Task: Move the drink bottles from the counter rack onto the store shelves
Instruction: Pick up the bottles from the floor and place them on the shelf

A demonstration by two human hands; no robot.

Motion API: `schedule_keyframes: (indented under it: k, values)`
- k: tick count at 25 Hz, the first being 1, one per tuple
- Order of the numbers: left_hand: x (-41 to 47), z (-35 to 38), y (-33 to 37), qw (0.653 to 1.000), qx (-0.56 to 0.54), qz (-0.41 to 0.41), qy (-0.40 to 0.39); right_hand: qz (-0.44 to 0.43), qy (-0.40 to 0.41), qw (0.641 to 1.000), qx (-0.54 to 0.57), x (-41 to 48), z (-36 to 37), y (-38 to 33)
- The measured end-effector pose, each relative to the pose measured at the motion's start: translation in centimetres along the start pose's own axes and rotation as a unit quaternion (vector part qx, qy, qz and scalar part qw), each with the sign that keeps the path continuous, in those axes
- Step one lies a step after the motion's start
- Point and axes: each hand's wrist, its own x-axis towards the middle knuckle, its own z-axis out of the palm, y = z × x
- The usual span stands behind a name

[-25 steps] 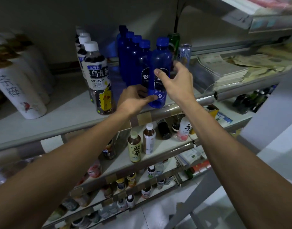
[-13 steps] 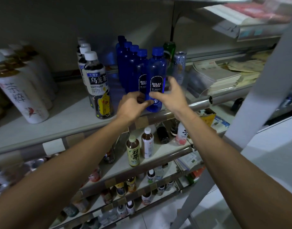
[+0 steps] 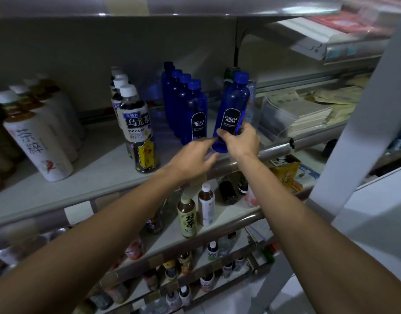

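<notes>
Head view: the right hand (image 3: 242,143) grips the lower part of a blue Bolsa Soda bottle (image 3: 233,103), with the thumb across the dark label and the fingers curled round the far side. The bottle leans with its blue cap to the right. Its base is at the near edge of the upper shelf (image 3: 86,177), just beside the metal rail (image 3: 276,150); I cannot tell if the base rests on the shelf. The left hand (image 3: 190,159) holds nothing. Its fingers are stretched out and relaxed, and the index fingertip reaches the base of the bottle. Just left of the held bottle stands a row of the same blue bottles (image 3: 195,109), going far into the shelf. Further left are Suntory oolong tea bottles (image 3: 136,123) with white caps, then white tea bottles (image 3: 36,143). At the right lies a stack of papers (image 3: 306,114). On the shelves below stand more small drink bottles (image 3: 187,217).
</notes>
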Motion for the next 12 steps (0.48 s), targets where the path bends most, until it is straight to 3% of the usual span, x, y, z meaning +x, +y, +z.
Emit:
schedule_keyframes:
  k: [8, 12]
  values:
    - [-0.1, 1.3, -1.7, 0.986, 0.070, 0.060, -0.139, -0.011, -0.074, 0.994, -0.077, 1.8, 1.3, 1.0]
    - [-0.5, 1.4, -2.0, 0.972, 0.101, 0.048, -0.205, -0.031, -0.092, 0.989, -0.110, 2.2, 1.1, 1.2]
